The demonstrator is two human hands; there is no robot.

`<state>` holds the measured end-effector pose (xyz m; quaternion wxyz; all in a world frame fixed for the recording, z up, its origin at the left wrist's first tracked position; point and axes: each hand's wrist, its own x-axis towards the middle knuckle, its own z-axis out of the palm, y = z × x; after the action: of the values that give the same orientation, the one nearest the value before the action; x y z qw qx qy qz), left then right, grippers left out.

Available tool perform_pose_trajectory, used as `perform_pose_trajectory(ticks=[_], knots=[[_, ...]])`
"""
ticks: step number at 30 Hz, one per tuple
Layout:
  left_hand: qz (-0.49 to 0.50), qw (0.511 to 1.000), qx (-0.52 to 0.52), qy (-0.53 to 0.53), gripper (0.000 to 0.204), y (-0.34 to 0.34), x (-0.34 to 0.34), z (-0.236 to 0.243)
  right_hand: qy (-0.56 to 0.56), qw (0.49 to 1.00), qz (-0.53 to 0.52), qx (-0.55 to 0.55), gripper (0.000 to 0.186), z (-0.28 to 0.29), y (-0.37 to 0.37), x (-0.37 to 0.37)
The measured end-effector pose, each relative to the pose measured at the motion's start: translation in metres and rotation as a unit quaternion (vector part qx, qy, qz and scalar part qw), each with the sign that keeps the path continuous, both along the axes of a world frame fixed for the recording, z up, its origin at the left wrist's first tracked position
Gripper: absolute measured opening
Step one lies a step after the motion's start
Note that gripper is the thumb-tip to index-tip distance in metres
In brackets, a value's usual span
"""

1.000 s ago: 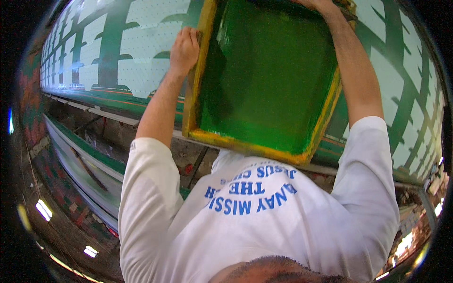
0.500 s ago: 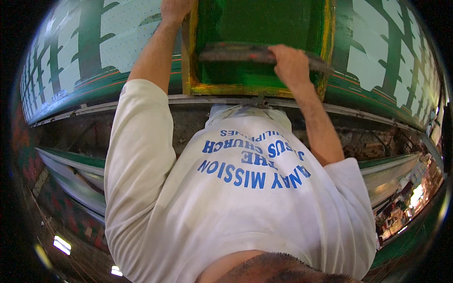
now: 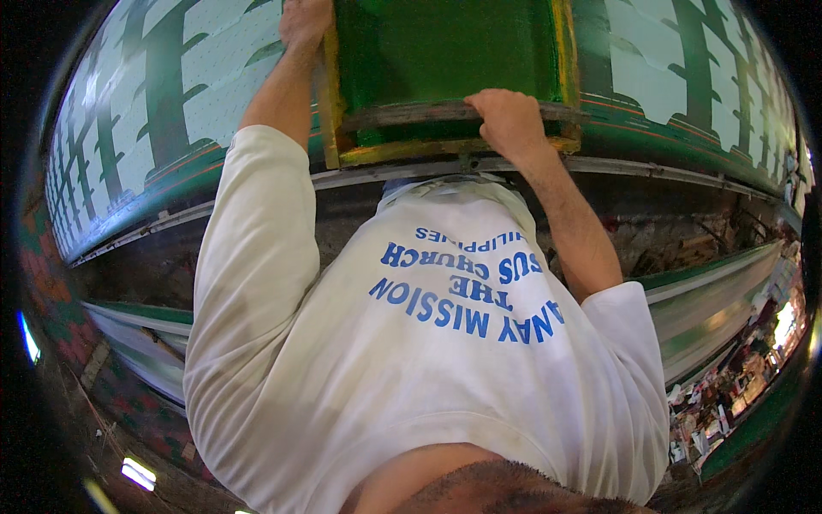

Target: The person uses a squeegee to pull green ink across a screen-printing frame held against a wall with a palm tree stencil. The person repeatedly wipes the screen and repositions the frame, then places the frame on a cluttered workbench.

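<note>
Gripping bar (image 3: pixel 411 113), right hand (image 3: pixel 511 124), left hand (image 3: pixel 305 23) at frame (image 3: pixel 402 152)

The panel (image 3: pixel 445 51) is deep green; its frame (image 3: pixel 377 156), yellow-smeared; the sheet (image 3: pixel 651 60), pale blocks on green; the shirt (image 3: pixel 479 394), white

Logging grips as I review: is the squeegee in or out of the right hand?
In: the right hand curls over the squeegee, which lies crosswise at the screen frame's near end.

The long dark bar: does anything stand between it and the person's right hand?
Nothing visible does: the right hand grips the bar right of its middle. The bar spans the yellow-edged frame, near the frame's lower edge.
</note>
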<state>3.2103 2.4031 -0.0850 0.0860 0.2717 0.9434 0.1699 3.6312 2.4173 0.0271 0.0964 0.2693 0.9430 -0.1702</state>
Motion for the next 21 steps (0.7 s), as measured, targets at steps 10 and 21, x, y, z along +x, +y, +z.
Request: perform_pose_trajectory(ticks=[10,21], knots=[[-0.018,0.999,-0.033,0.031,0.057,0.001,0.014,0.028,0.065,0.978,0.075,-0.186,0.062,-0.002,-0.018,0.063],[0.013,0.995,-0.088,0.043,0.055,0.006,0.013,0.030,0.134,0.910,-0.289,-0.264,0.069,-0.052,0.121,0.150]])
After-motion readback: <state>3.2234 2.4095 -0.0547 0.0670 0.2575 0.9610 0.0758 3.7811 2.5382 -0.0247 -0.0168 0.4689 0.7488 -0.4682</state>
